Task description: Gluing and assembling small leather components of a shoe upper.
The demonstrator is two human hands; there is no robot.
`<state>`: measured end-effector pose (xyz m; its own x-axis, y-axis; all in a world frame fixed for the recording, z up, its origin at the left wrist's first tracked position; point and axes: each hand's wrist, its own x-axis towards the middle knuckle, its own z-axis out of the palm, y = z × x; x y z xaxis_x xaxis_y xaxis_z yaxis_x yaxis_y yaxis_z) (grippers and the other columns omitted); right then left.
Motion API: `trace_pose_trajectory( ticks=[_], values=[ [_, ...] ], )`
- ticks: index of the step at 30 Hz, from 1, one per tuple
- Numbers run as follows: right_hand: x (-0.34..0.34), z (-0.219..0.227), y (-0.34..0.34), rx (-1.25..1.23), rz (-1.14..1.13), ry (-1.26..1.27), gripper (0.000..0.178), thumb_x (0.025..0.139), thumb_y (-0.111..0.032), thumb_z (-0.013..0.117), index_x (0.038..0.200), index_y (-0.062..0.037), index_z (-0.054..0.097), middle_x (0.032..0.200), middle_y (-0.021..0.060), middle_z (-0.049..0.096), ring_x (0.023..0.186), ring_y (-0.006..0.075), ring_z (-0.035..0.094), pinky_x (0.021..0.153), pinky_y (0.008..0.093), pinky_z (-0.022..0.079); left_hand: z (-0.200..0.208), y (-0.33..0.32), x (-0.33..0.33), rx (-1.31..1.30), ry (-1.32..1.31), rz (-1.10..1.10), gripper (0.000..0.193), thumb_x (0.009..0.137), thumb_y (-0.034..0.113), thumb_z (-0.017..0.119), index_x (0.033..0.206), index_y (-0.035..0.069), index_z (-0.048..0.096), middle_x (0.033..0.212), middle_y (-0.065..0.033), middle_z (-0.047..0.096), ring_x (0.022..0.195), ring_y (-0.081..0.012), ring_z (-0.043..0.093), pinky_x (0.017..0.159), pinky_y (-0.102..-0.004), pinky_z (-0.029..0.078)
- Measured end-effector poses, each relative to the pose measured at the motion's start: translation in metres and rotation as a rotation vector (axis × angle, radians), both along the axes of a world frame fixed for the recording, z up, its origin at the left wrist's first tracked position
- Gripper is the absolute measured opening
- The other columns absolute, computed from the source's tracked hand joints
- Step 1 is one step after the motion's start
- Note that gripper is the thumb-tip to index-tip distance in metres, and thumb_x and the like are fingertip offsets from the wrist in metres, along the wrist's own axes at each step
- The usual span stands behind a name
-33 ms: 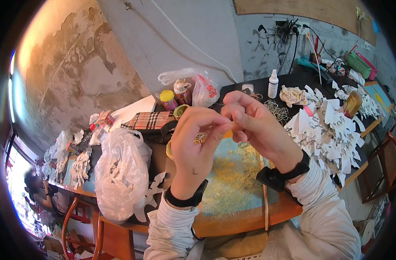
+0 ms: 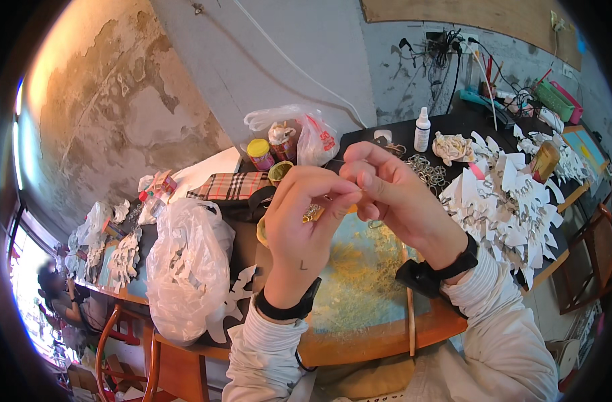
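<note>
Gold trinket (image 2: pixel 312 213) pinched in left hand (image 2: pixel 304 228) fingertips, raised near eye level for close work — right hand (image 2: pixel 393 194) fingers clenched on its other end, steadying. White cutouts (image 2: pixel 513 201) piled right — within reach.

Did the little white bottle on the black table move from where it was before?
No. The white bottle stands at the same spot on the black table, just left of the crumpled cream bundle, as before.

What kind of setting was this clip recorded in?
Probably a small craft workshop: white paper cutouts heaped on the table, a pile of metal rings, a glue-type bottle, rough peeling wall.
</note>
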<state>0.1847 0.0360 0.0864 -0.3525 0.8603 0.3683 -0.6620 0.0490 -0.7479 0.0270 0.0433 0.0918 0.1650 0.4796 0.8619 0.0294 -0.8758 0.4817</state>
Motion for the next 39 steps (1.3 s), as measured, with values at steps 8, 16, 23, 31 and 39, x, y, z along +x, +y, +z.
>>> trace_pose_trajectory(
  ticks=[8,16,23,31,39],
  values=[
    [-0.014,-0.008,-0.007,-0.077,-0.032,0.047,0.021,0.095,-0.030,0.062,0.103,-0.0129,0.053,0.082,-0.0036,0.054,0.059,0.0054,0.048,0.052,0.0192,0.038,-0.002,0.000,0.004,0.173,0.039,0.209,0.013,0.080,-0.003,0.073,0.090,0.000,0.065,0.088,-0.0068,0.061,0.072,-0.0128,0.062,0.060,-0.0232,0.053],
    [-0.021,-0.007,-0.015,-0.130,-0.010,0.075,0.018,0.097,-0.031,0.059,0.100,-0.0149,0.052,0.074,-0.0069,0.050,0.057,0.0033,0.043,0.052,0.0195,0.035,-0.013,-0.004,0.010,0.149,0.047,0.239,0.015,0.085,-0.003,0.066,0.095,0.000,0.057,0.095,-0.0083,0.057,0.070,-0.0107,0.062,0.059,-0.0230,0.052],
    [-0.011,-0.005,-0.015,-0.210,0.187,0.177,0.018,0.096,-0.031,0.059,0.093,-0.0159,0.051,0.078,-0.0079,0.048,0.059,0.0028,0.038,0.054,0.0196,0.030,-0.016,-0.004,0.014,0.065,-0.023,0.071,0.009,0.090,0.001,0.059,0.096,0.000,0.052,0.095,-0.0084,0.052,0.071,-0.0118,0.062,0.060,-0.0238,0.052],
    [-0.009,-0.002,-0.012,-0.201,0.150,0.187,0.019,0.096,-0.033,0.059,0.093,-0.0158,0.052,0.082,-0.0075,0.051,0.057,0.0027,0.038,0.053,0.0197,0.030,-0.015,-0.002,0.013,-0.009,-0.074,-0.047,0.008,0.092,0.002,0.060,0.097,0.000,0.054,0.096,-0.0086,0.055,0.074,-0.0118,0.061,0.063,-0.0232,0.052],
    [-0.006,-0.003,-0.013,-0.092,-0.055,0.110,0.016,0.096,-0.029,0.059,0.101,-0.0132,0.057,0.095,-0.0005,0.066,0.051,0.0021,0.045,0.044,0.0172,0.032,-0.018,0.000,0.009,-0.023,-0.134,0.017,0.011,0.087,0.002,0.068,0.094,0.001,0.059,0.094,-0.0068,0.057,0.073,-0.0111,0.058,0.063,-0.0223,0.049]
  ],
)
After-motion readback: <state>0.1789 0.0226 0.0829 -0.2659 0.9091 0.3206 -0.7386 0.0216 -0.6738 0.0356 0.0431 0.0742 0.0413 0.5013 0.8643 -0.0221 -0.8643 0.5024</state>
